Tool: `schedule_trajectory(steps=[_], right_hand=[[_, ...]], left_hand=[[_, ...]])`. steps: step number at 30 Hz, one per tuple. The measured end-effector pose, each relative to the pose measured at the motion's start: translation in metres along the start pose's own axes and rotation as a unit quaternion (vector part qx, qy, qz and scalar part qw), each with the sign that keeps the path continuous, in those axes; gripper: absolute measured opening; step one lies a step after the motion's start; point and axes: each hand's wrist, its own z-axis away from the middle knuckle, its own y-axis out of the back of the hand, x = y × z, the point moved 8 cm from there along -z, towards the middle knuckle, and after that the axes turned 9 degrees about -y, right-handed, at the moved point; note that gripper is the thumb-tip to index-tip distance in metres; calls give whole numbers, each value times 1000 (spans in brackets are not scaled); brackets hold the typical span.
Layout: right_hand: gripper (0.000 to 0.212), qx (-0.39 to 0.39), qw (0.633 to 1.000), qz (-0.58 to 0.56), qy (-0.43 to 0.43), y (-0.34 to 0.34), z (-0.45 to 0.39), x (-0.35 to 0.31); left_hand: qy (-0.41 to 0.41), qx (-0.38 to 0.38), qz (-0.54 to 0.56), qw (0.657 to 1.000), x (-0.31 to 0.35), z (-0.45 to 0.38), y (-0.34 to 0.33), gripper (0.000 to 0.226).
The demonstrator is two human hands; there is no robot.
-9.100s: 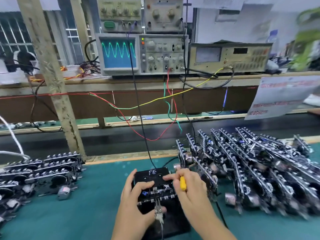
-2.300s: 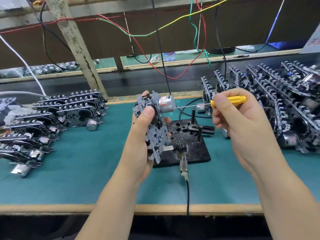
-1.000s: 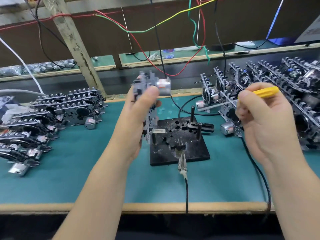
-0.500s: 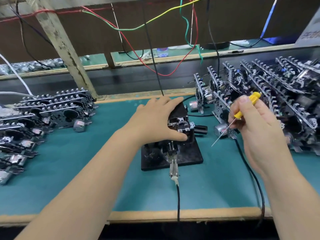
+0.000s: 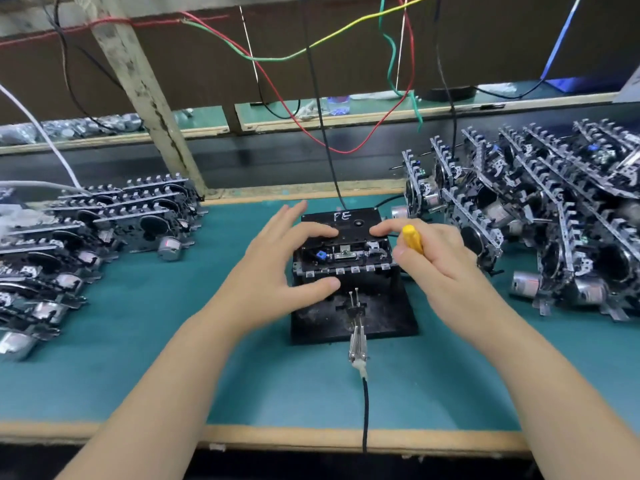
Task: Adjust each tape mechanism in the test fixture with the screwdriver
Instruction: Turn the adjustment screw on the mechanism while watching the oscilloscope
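A black test fixture [image 5: 374, 317] stands on the green mat at the centre. A tape mechanism [image 5: 346, 256] lies flat in it, under a black cassette [image 5: 349, 220] marked "FE". My left hand [image 5: 277, 268] rests on the mechanism's left side, fingers on the cassette and thumb at the front edge. My right hand [image 5: 436, 261] grips a yellow-handled screwdriver [image 5: 412, 239] in its curled fingers while its forefinger touches the cassette's right part. The screwdriver's blade is hidden.
Several tape mechanisms [image 5: 104, 230] lie stacked at the left, and a larger heap of mechanisms [image 5: 554, 230] at the right. A probe clip with a black cable [image 5: 358, 344] leads from the fixture to the table's front edge. Coloured wires [image 5: 311, 109] hang behind.
The mechanism, held up in my left hand a second ago, now sits in the fixture with the cassette on it. My right hand has moved in from the right onto the cassette.
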Motion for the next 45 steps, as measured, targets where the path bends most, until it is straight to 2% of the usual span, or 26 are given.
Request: schedule_trajectory(steps=[4, 7, 11, 16, 18, 28, 38, 45], right_hand=[[26, -36, 997, -53, 47, -9, 0, -3], [29, -43, 995, -54, 73, -12, 1, -3], [34, -22, 995, -29, 97, -12, 1, -6], [30, -22, 995, -48, 89, -13, -1, -2], [29, -20, 994, -60, 91, -14, 0, -1], [56, 14, 996, -23, 91, -17, 0, 5], [48, 28, 995, -40, 92, -16, 1, -5], [51, 29, 996, -36, 81, -15, -1, 0]], left_hand=[[-7, 9, -61, 998, 5, 19, -15, 92], [20, 44, -41, 998, 8, 19, -23, 102], [36, 119, 67, 990, 7, 18, -37, 88], [25, 179, 92, 979, 6, 17, -39, 72], [20, 183, 97, 978, 6, 17, -38, 74], [3, 210, 131, 969, 5, 23, -38, 76], [20, 197, 125, 972, 9, 20, -36, 79], [21, 197, 128, 972, 11, 21, -35, 78]])
